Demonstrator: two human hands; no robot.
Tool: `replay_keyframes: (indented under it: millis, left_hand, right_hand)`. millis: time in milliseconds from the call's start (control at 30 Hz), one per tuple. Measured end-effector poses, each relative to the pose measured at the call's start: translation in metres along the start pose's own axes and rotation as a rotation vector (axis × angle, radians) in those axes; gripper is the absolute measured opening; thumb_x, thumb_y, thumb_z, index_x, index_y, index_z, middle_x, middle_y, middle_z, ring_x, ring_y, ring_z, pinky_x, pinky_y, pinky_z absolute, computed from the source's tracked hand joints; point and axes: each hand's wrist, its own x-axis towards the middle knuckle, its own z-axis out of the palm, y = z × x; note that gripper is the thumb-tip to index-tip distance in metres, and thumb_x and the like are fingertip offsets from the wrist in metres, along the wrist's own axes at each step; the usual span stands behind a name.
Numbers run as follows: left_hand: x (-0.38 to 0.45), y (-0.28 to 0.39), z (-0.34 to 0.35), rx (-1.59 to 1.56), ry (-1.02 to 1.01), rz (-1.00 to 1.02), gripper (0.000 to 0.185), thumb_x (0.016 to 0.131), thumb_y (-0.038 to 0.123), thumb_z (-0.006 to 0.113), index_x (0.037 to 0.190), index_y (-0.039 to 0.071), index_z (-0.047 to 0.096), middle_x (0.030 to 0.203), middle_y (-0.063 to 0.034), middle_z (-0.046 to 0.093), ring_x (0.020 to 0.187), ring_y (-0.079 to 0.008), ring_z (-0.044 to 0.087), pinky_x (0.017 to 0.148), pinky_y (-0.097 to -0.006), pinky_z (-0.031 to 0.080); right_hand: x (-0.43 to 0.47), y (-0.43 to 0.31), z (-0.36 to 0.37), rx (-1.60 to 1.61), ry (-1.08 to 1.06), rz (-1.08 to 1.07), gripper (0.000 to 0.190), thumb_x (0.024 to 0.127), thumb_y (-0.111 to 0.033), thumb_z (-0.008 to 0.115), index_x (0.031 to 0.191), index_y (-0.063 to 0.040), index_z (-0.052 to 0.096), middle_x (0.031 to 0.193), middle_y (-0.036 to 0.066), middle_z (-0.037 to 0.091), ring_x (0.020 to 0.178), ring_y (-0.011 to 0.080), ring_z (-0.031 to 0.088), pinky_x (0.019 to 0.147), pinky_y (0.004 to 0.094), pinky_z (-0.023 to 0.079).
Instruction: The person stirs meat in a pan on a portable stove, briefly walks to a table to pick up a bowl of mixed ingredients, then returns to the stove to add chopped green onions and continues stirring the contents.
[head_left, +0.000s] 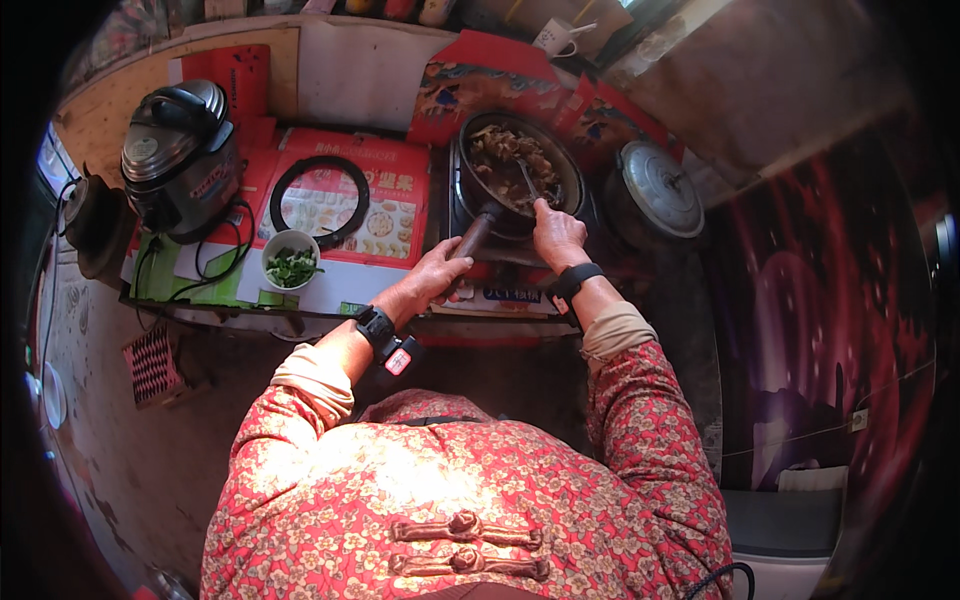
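A deep black wok (574, 154) with brown food (510, 154) in it rests on a stove at the back of the counter. My left hand (435, 276) grips the wok's wooden handle (474, 234), which points towards me. My right hand (559, 234) is closed around a metal spatula or spoon (529, 180); its far end is in the food, so its shape is partly hidden. A white bowl of chopped greens (291, 259) sits left of my left hand, just in front of a black ring (362, 202) lying on red printed card.
An electric pressure cooker (180, 157) with its cord stands at the left. A lidded metal pot (660, 191) is close to the wok's right side. A mug (555, 37) stands behind the red cardboard screen (480, 90). A woven-seat stool (154, 364) is on the floor at left.
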Motion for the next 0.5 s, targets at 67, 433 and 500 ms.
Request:
replay_keyframes:
  millis: [67, 433, 500]
  left_hand:
    - [0.000, 0.002, 0.002, -0.007, 0.010, 0.021, 0.064, 0.087, 0.027, 0.055, 0.141, 0.012, 0.024, 0.079, -0.0036, 0.050, 0.045, -0.0097, 0.047, 0.038, -0.0221, 0.036]
    - [0.006, -0.004, 0.003, -0.028, 0.036, 0.031, 0.059, 0.088, 0.027, 0.055, 0.139, 0.014, 0.028, 0.077, -0.0015, 0.052, 0.049, -0.0090, 0.048, 0.040, -0.0216, 0.041]
    - [0.004, -0.006, 0.003, -0.018, 0.029, 0.029, 0.059, 0.089, 0.027, 0.054, 0.139, 0.014, 0.027, 0.076, -0.0018, 0.051, 0.047, -0.0089, 0.048, 0.040, -0.0215, 0.041]
  right_hand:
    - [0.001, 0.005, 0.000, 0.019, -0.018, -0.005, 0.018, 0.084, -0.012, 0.045, 0.101, -0.015, 0.050, 0.084, 0.017, 0.066, 0.084, 0.0365, 0.064, 0.069, 0.0480, 0.049]
    - [-0.058, 0.087, -0.047, 0.241, -0.068, -0.049, 0.035, 0.080, -0.025, 0.055, 0.114, -0.019, 0.050, 0.097, 0.016, 0.064, 0.094, 0.0362, 0.060, 0.078, 0.0475, 0.047]
    - [-0.060, 0.106, -0.053, 0.471, -0.021, -0.059, 0.038, 0.079, -0.026, 0.055, 0.117, -0.018, 0.051, 0.101, 0.016, 0.063, 0.098, 0.0363, 0.059, 0.082, 0.0460, 0.046]
